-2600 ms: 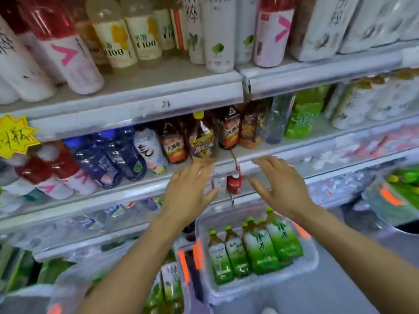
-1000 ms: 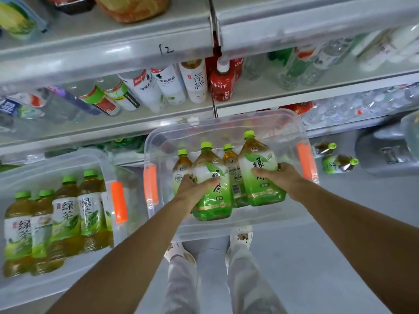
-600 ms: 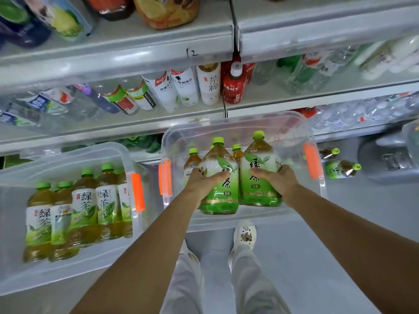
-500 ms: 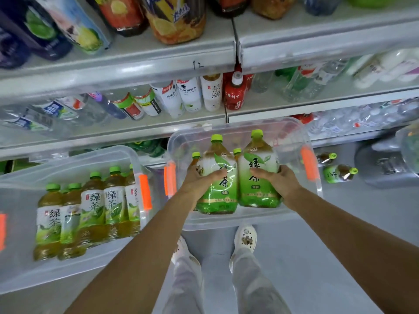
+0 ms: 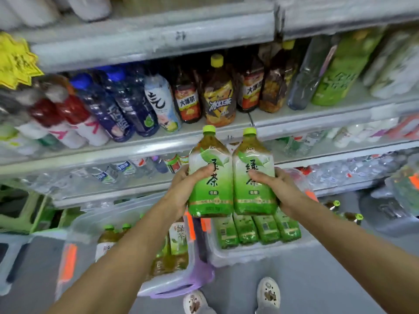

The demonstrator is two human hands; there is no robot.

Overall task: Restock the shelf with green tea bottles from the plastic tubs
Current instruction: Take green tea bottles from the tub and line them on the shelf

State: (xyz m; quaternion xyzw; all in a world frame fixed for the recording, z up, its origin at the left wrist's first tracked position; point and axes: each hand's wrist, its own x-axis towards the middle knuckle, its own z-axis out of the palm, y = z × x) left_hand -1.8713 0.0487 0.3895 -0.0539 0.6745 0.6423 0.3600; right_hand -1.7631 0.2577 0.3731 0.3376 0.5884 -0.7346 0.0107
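Level with the front rail of the shelf [image 5: 158, 145], you hold two green tea bottles upright, side by side and touching. Your left hand [image 5: 181, 191] curls round the left bottle [image 5: 213, 200] with its thumb across the label. Your right hand [image 5: 280, 192] grips the right bottle [image 5: 255, 202] the same way. Your other fingers lie behind the bottles, out of sight. Below, the held pair covers the tops of the bottles in the right tub [image 5: 238, 257], and your left forearm crosses the left tub [image 5: 90, 216]. The shelf's ends are blurred. Each held bottle has a lime-green cap, amber tea at the shoulder and a white-to-green label with a leaf and dark characters.
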